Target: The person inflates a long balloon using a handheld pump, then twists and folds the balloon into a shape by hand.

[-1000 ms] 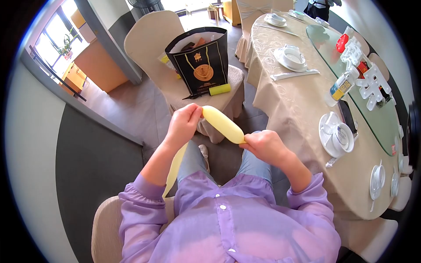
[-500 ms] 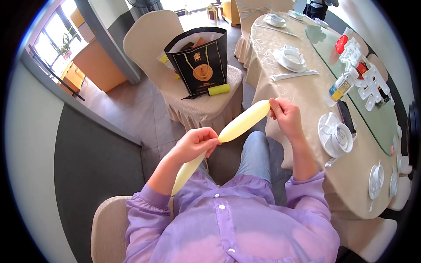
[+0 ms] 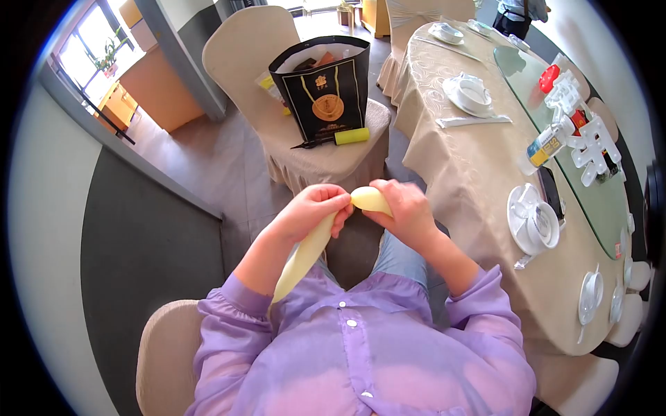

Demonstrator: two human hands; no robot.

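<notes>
A long pale yellow balloon (image 3: 305, 255) runs from beside my lap up through both hands. My left hand (image 3: 313, 210) is closed, pinching it at a narrow twisted spot. Beyond that pinch, a short rounded segment shows between the hands. My right hand (image 3: 408, 211), slightly blurred, is wrapped round this segment and covers its far end. The two hands are close together above my knees. On the chair ahead lies a yellow-green balloon pump (image 3: 352, 136) with a black nozzle.
A black paper bag (image 3: 326, 90) stands on the covered chair (image 3: 253, 38). To the right is a table (image 3: 451, 159) with dish sets, a bottle (image 3: 548, 144), a phone (image 3: 550, 191) and a glass turntable (image 3: 590, 208). A person (image 3: 517, 15) stands at the far end.
My right hand has moved left towards my left hand. It has gone from pinching the segment's tip to wrapping round the segment. The whole view has shifted slightly.
</notes>
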